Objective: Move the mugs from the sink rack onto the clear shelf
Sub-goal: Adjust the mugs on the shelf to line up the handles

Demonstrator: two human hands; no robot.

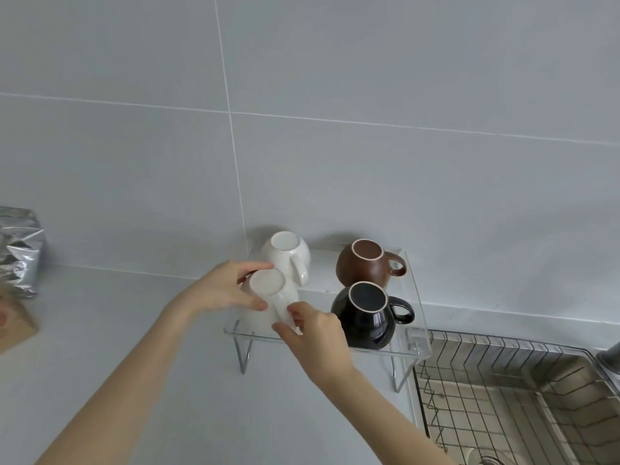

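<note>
An inverted white mug (pixel 265 297) on the clear shelf (pixel 421 350) is pinched by both the left hand (pixel 223 290) and right hand (pixel 313 333), which partly hide it; no legible writing is seen.

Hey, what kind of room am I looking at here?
Most likely a home kitchen: a steel sink fitted with a wire sink rack, a grey tiled wall, and upturned mugs on a clear shelf on the countertop.

No readable text, label, brand or number shows on anything here.
</note>
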